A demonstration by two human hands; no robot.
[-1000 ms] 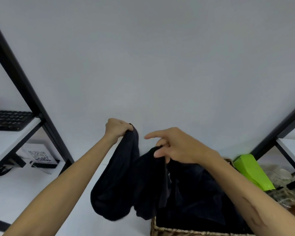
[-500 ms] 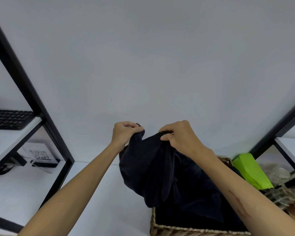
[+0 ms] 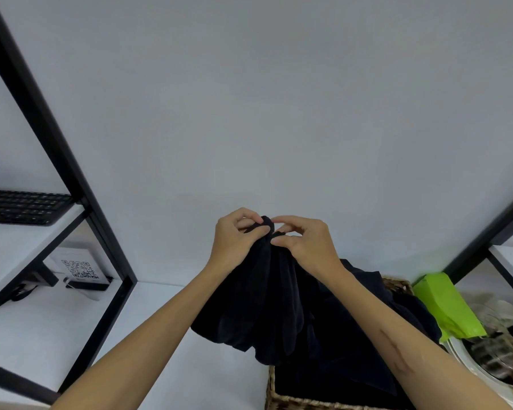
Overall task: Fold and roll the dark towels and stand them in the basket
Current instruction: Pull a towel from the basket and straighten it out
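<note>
While it hangs bunched from both hands above the basket (image 3: 282, 402), the dark towel (image 3: 267, 303) reads as soft and limp, with no stiffness of its own: it drapes in deep folds and its lower edge sags toward the white tabletop (image 3: 190, 365). I judge it light enough for a fingertip hold, and its nap should keep it from slipping, but it will collapse wherever it is not supported. The best places to take it are two neighbouring corners or one straight hem, held apart so the cloth falls flat before folding.

One wicker basket shows, at the bottom edge, and more dark cloth lies heaped inside it; how many towels make up that heap I cannot tell, since the folds merge. One towel is lifted.

Two hands work it. The left hand (image 3: 237, 241) has its grip pinched on the top of the bunch, thumb against curled fingers. The right hand (image 3: 305, 244) pinches the same gathered edge just beside it, so the two nearly touch.

Off to the right lies one bright green packet (image 3: 444, 309), near the basket.
</note>
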